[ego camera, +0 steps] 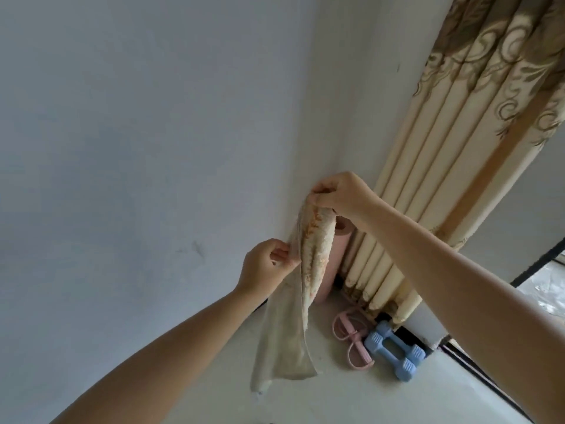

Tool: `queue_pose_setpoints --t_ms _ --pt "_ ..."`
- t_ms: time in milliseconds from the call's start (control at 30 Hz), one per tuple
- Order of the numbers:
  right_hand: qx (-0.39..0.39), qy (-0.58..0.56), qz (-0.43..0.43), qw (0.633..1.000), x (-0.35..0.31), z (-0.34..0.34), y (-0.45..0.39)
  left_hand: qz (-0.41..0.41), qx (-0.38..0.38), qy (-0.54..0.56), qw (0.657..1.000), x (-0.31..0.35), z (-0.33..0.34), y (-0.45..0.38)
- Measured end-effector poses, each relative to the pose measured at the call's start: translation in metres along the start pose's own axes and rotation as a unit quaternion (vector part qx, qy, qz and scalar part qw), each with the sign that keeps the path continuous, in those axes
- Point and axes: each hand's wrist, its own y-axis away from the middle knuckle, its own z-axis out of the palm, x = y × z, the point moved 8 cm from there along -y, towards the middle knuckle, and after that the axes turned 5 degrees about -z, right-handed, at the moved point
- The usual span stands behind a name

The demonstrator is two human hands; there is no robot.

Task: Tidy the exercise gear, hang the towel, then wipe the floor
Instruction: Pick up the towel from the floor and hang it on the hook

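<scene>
While both arms reach toward the room corner, we note the right hand (pixel 337 194) pinching the top edge of the towel (pixel 301 286) with curled fingers, and the left hand (pixel 267 264) pinching its side edge lower down. We see the towel hanging loose in the air before the pale wall (pixel 137 148), above the floor (pixel 351 396). On the floor near the curtain (pixel 458 142) lie two blue dumbbells (pixel 394 350), a pink grip tool (pixel 353 339), and an upright pink roll (pixel 328 261).

One towel (pixel 293 289), two blue dumbbells (pixel 394 353), one pink pull exerciser (pixel 351 338), one pink rolled mat (pixel 333 258), one curtain (pixel 452 148), two hands (pixel 263 264).
</scene>
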Motion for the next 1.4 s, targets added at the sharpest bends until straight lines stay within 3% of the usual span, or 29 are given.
queue_pose_setpoints --t_ms 300,567,733,867,967,1033,1167,1267,1400 --pt "-0.102 0.045 0.008 0.994 0.041 0.001 -0.118 -0.027 0.049 -0.072 0.996 -0.021 0.053 -0.114" --pt "-0.046 -0.029 -0.017 0.998 0.069 -0.049 -0.203 -0.087 0.046 -0.089 0.991 -0.042 0.089 -0.193" --pt "-0.076 -0.041 -0.049 0.995 0.077 -0.074 -0.254 -0.149 0.046 -0.054 0.986 -0.045 0.098 -0.245" --pt "-0.078 -0.114 0.001 0.990 0.121 -0.088 -0.303 -0.147 0.045 -0.091 0.984 -0.035 0.069 -0.293" --pt "-0.136 -0.052 0.035 0.989 0.155 -0.071 -0.328 -0.114 0.000 -0.148 0.982 -0.006 0.046 -0.319" --pt "-0.192 0.008 0.034 0.981 0.169 -0.049 -0.338 -0.104 0.006 -0.119 0.987 0.019 0.029 -0.333" --pt "-0.337 0.066 -0.065 0.937 0.168 0.007 -0.341 -0.096 0.065 -0.086 0.989 0.064 -0.005 -0.349" --pt "-0.363 -0.044 -0.143 0.920 0.138 0.034 -0.337 -0.082 0.064 -0.147 0.984 0.092 -0.021 -0.354" --pt "-0.328 -0.222 -0.157 0.905 0.088 0.036 -0.348 -0.091 0.111 -0.158 0.977 0.116 -0.065 -0.348"
